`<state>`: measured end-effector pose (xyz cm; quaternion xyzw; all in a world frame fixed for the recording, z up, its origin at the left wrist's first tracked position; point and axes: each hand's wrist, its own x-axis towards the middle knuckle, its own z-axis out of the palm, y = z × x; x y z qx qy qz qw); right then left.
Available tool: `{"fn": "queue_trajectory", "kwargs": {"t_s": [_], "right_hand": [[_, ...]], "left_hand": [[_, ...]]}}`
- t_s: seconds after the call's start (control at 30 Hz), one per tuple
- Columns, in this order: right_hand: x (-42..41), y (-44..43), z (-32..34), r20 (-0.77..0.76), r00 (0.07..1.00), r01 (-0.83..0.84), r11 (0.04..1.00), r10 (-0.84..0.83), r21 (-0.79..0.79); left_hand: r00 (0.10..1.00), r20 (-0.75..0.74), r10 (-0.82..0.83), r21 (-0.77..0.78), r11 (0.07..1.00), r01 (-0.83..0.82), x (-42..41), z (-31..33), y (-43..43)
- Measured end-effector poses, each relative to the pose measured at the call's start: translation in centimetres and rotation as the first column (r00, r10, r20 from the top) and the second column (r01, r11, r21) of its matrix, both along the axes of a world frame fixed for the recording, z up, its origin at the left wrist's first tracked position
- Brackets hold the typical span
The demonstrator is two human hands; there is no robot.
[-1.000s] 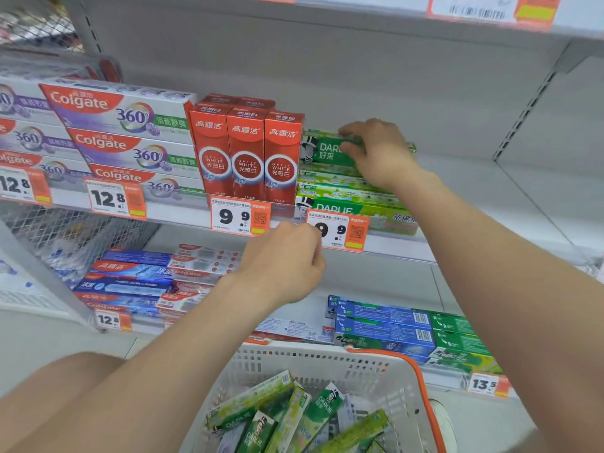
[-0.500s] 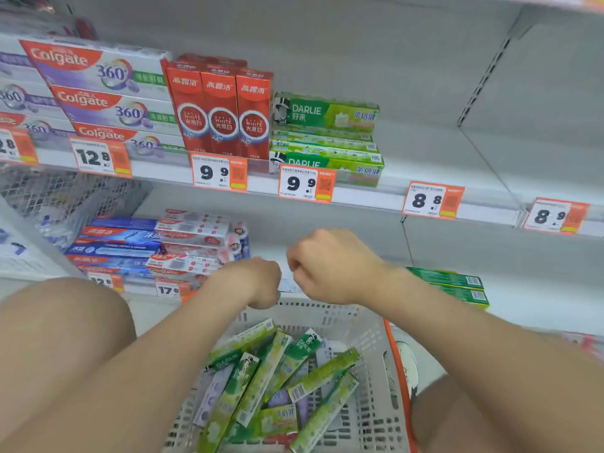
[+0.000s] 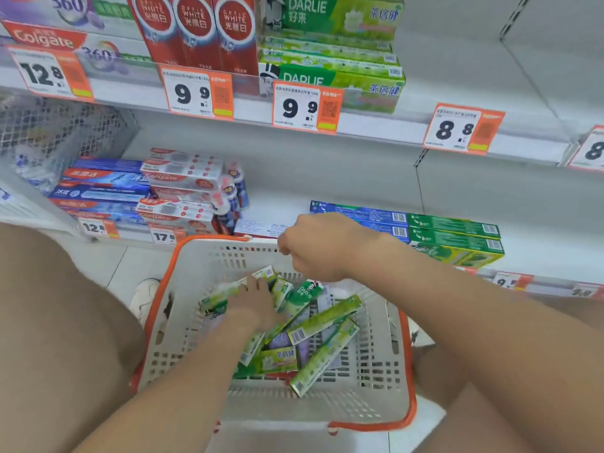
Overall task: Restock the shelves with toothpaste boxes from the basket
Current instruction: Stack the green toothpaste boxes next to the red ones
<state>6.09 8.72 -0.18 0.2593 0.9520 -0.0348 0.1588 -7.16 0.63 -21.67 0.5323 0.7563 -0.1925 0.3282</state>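
A white basket with an orange rim (image 3: 202,253) stands on the floor between my knees and holds several green toothpaste boxes (image 3: 323,322) lying crisscross. My left hand (image 3: 255,302) is down inside it, fingers curled over one green box (image 3: 222,294) at the far left of the pile. My right hand (image 3: 320,246) hovers over the basket's far rim as a loose fist with nothing in it. On the upper shelf a stack of green Darlie boxes (image 3: 343,50) sits behind a 9.9 price tag (image 3: 304,107).
Red boxes (image 3: 196,31) and Colgate 360 boxes (image 3: 42,37) stand left of the Darlie stack; bare shelf (image 3: 474,76) lies to its right. The lower shelf carries blue boxes (image 3: 98,191) and green boxes (image 3: 454,237). A wire mesh bin (image 3: 49,132) hangs at left.
Both hands came down from the upper shelf. My left hand has dropped into the basket onto a green box; my right hand has stopped above the rim. My view has tilted down.
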Motion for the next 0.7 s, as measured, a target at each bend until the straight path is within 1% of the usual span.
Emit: {"fn": "queue_trajectory", "kwargs": {"t_s": [0.1, 0.2, 0.33, 0.47, 0.53, 0.63, 0.7], "right_hand": [[-0.1, 1.1, -0.3, 0.042, 0.999, -0.007, 1.0, 0.008, -0.015], [-0.1, 1.6, -0.7, 0.104, 0.994, 0.023, 0.998, -0.017, -0.066], [-0.2, 2.0, -1.0, 0.187, 0.982, 0.034, 0.995, -0.017, -0.091], [-0.5, 2.0, -0.4, 0.24, 0.971, 0.046, 0.993, -0.018, -0.111], [-0.6, 2.2, 0.2, 0.215, 0.976, 0.051, 0.99, -0.022, -0.129], [-0.1, 3.1, 1.4, 0.166, 0.983, 0.1, 0.986, -0.077, -0.131], [0.5, 3.8, 2.2, 0.151, 0.983, 0.119, 0.988, -0.103, -0.1]], "left_hand": [[1.0, -0.013, 0.013, 0.059, 0.998, -0.012, -0.2, -2.9, 0.3], [0.999, -0.009, 0.054, 0.125, 0.991, -0.052, -0.8, -4.0, 1.5], [1.0, -0.028, -0.004, 0.187, 0.982, 0.009, -1.4, -3.9, 1.6], [0.996, 0.049, -0.07, 0.288, 0.956, 0.053, -0.7, -2.8, 0.8], [0.991, 0.103, -0.088, 0.339, 0.94, 0.048, -0.1, -1.9, 0.1], [0.979, 0.191, -0.075, 0.404, 0.915, -0.009, -0.1, 0.4, -0.8], [0.957, 0.29, -0.03, 0.448, 0.888, -0.107, -0.7, 2.3, -1.0]]}}
